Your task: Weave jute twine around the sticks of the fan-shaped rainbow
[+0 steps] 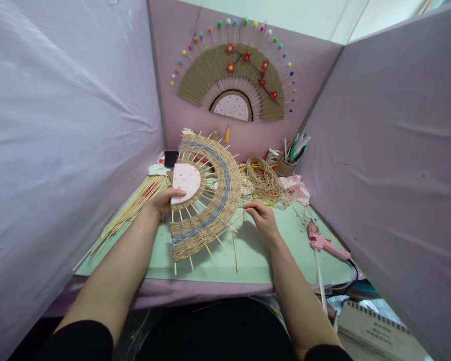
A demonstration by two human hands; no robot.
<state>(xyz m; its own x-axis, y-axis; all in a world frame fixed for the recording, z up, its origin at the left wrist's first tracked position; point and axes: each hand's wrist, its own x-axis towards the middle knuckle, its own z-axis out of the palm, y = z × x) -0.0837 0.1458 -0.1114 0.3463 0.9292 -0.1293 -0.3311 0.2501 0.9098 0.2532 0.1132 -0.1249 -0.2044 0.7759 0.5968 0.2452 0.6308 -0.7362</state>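
Note:
A woven half-round fan (225, 193) of tan twine on thin wooden sticks, with a blue band, is held up above the table, its straight side facing left. My left hand (163, 199) grips it at the white, red-dotted half circle (187, 181), the thumb on top. At the fan's right edge, my right hand (261, 214) is closed in a pinch beside the projecting stick ends. Whatever lies between those fingertips is too small to make out. A loose stick (235, 251) lies on the green tabletop (218, 271) below the fan.
A pink glue gun (325, 242) with a cord lies at right. Bundled sticks (135, 203) lie at left. Behind are coiled twine (265, 180), dotted cloth (295, 188) and a tool cup (286, 167). A finished fan (210, 65) hangs on the back panel; cloth-covered panels (391, 130) flank the table.

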